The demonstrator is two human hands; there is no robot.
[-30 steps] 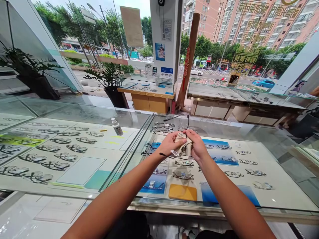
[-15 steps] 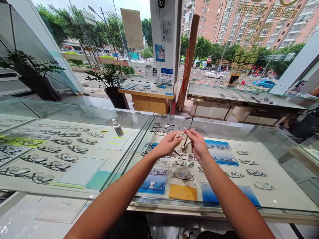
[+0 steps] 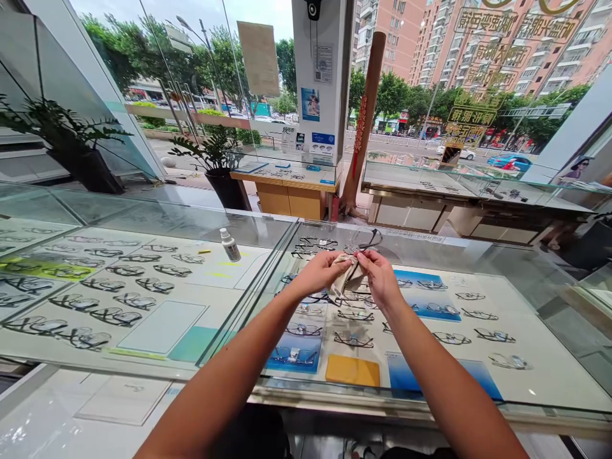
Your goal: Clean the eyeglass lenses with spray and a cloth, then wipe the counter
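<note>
Above the glass display case, my left hand (image 3: pixel 319 273) is closed on a crumpled beige cloth (image 3: pixel 340 280). My right hand (image 3: pixel 378 273) is pinched on a pair of dark-rimmed eyeglasses (image 3: pixel 374 240), whose frame sticks up beyond my fingers. Part of the glasses is hidden by the cloth and my fingers, and the two hands are close together. A white spray bottle (image 3: pixel 230 245) with a dark label stands on the glass to the left. On the near part of the case is a yellow-orange rectangular piece (image 3: pixel 352 370), perhaps a cloth or pouch.
Rows of eyeglasses (image 3: pixel 115 315) lie under the glass left and right. A small yellow object (image 3: pixel 204 251) is near the bottle. Farther off are a wooden-fronted display counter (image 3: pixel 289 203), a leaning wooden post (image 3: pixel 367 115) and potted plants (image 3: pixel 224 185) before the windows.
The eyeglasses have turned in my right hand, so more of the rim shows above my fingers. The cloth has shifted and folded differently. The camera view has moved slightly.
</note>
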